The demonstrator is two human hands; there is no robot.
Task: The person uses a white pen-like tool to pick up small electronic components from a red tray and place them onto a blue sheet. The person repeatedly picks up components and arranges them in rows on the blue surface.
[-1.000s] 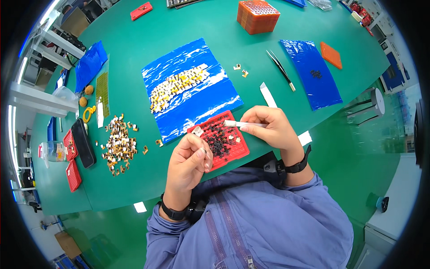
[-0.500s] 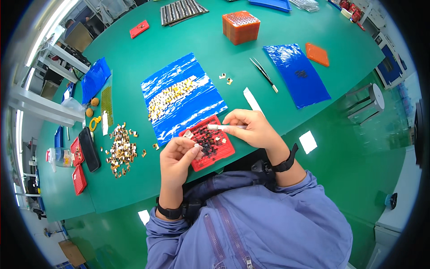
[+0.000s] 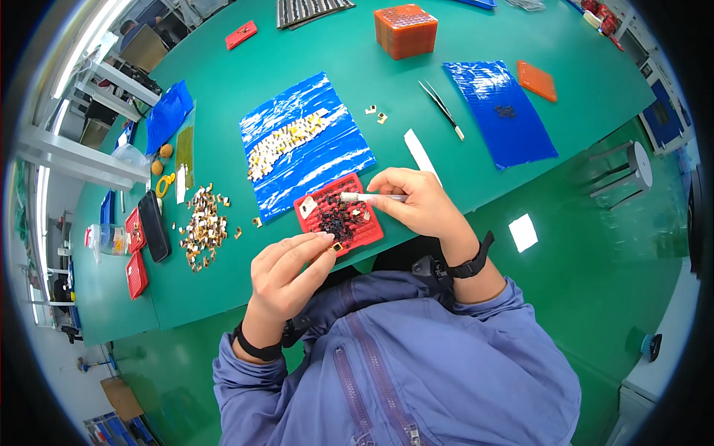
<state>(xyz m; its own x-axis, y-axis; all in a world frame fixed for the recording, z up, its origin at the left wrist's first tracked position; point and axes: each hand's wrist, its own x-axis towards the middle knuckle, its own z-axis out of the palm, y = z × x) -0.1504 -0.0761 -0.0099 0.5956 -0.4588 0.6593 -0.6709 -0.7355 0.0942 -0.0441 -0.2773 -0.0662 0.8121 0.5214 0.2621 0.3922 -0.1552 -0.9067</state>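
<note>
A red ridged tray (image 3: pixel 367 236) lies by the table's near edge, with many tiny black parts (image 3: pixel 338 221) heaped in it and a few pale pieces among them. Over the tray's near left corner, my left hand (image 3: pixel 286 275) is closed, pinching a small gold-edged piece (image 3: pixel 337 247) between thumb and fingers. My right hand (image 3: pixel 418 199) grips a slim white pen-like stick (image 3: pixel 357 197), its blunt tip above the far part of the tray. Beyond the tray, a blue film-covered sheet (image 3: pixel 297 184) carries rows of small white-and-gold pieces (image 3: pixel 286 143).
Left of the tray lies a loose pile of white-and-gold pieces (image 3: pixel 204 230), with a black case (image 3: pixel 155 227) farther left. Tweezers (image 3: pixel 442 111), a white strip (image 3: pixel 421 156) and a second blue sheet (image 3: pixel 502 119) lie to the right. An orange box stack (image 3: pixel 405 33) stands behind.
My left hand has turned over the tray's near corner, and the gold-edged piece now shows at its fingertips. The stick has shifted slightly left in my right hand. The whole view has shifted slightly.
</note>
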